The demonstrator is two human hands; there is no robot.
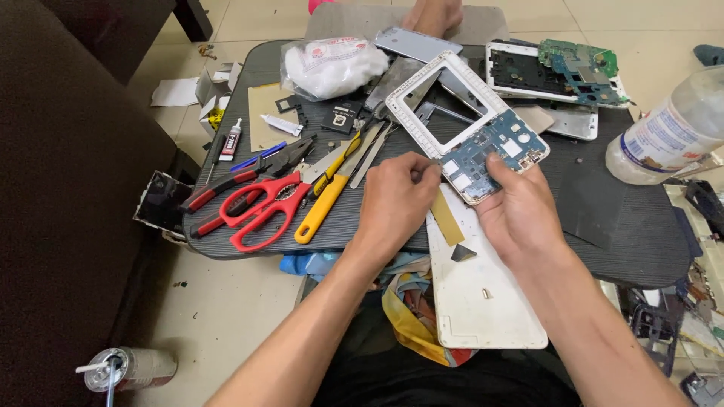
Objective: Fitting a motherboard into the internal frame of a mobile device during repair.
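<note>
Forearms: both reach up from the bottom edge, bare, converging over the dark tabletop (pixel 603 226).
Spray can (pixel 128 369): lies on the floor at lower left, silver, thin nozzle tube sticking out.
Small glue tube (pixel 231 139): white with a black cap and a red-and-black label, at the table's left edge beside torn white cardboard (pixel 215 87).
Red scissors (pixel 264 207): lie open on the left of the table, next to red-handled pliers (pixel 249 177) and a yellow utility knife (pixel 328 192).
Clear bag (pixel 332 66): holds white wadding, red print on the plastic, at the table's far side.
Left hand (pixel 394 200): knuckles up, fingers curled, fingertips pinched at the lower edge of the phone frame; whether they hold a small tool I cannot tell.
Phone frame (pixel 445 102): white rectangular bezel, tilted, with a blue circuit board (pixel 498 151) in its lower end; held above the table's centre.
White back panel (pixel 479 290): lies under the hands, overhanging the near table edge.
Right hand (pixel 520 211): fingers closed on the frame's lower right corner, thumb on the board.
Plastic bottle (pixel 667 128): clear, on its side at far right, white label with blue and red print.
</note>
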